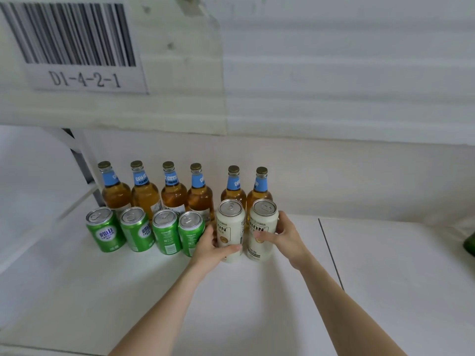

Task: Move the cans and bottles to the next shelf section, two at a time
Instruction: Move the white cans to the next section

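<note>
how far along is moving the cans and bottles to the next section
Barely begun, it seems: the section right of the seam shows only a green object at the frame edge. Left hand grips the left white can, right hand the right white can. Four green cans and six bottles wait.

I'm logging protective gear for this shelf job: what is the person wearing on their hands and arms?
Nothing visible. The left hand and right hand are ungloved, with no rings seen; both forearms are bare as far as the frame shows, no sleeves, watch or bands.
</note>
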A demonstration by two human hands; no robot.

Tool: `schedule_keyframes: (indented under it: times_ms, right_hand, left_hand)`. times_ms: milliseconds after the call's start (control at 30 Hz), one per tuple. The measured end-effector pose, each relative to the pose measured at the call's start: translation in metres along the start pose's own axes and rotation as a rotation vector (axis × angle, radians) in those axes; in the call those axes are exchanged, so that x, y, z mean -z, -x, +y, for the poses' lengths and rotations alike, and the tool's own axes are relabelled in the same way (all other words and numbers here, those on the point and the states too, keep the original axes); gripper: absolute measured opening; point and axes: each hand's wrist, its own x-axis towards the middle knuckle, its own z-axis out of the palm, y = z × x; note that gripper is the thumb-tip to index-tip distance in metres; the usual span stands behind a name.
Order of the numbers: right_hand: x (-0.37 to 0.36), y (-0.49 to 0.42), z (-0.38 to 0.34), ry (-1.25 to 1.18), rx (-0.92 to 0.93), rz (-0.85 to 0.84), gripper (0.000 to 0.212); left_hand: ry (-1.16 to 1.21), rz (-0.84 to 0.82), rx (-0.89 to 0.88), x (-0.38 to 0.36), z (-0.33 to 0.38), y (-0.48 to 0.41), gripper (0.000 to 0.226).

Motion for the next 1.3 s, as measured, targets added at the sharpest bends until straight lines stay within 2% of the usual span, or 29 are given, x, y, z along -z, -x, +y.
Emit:
schedule_keyframes:
  times_ms: [100,233,300,433,600,733,933,1133,1300]
  right_hand:
    - [0.004,0.005,-0.001,-0.107,-0.043,-0.007,0.07]
    - [0.005,0.019,0.003,-0.198,-0.158,0.009,0.043]
    - [0.005,0.026,0.007,-0.229,-0.197,0.02,0.037]
    - [0.006,0.042,0.007,-0.257,-0.245,0.04,0.039]
    - [0.006,0.066,0.0,-0.278,-0.281,0.058,0.063]
    - [0.007,0.088,-0.005,-0.311,-0.282,0.079,0.047]
    - [0.008,0.125,-0.014,-0.321,-0.266,0.121,0.064]
    - [0.022,0.155,-0.019,-0.334,-0.235,0.151,0.06]
    - [0.047,0.174,-0.02,-0.343,-0.24,0.19,0.064]
  left_hand:
    - [-0.007,-0.019,0.03,0.002,0.001,0.008,0.083]
    - [0.085,-0.028,0.109,-0.002,0.005,0.028,0.045]
    - [0.155,-0.023,0.161,-0.006,0.004,0.04,0.035]
    - [0.23,-0.05,0.21,-0.007,0.001,0.061,0.036]
    - [0.322,-0.084,0.215,-0.007,0.014,0.085,0.03]
    - [0.396,-0.078,0.221,-0.008,0.024,0.099,0.046]
    - [0.4,-0.12,0.203,-0.006,0.032,0.123,0.061]
    - [0.349,-0.163,0.191,-0.018,0.042,0.147,0.036]
    - [0.264,-0.18,0.164,-0.039,0.049,0.159,0.036]
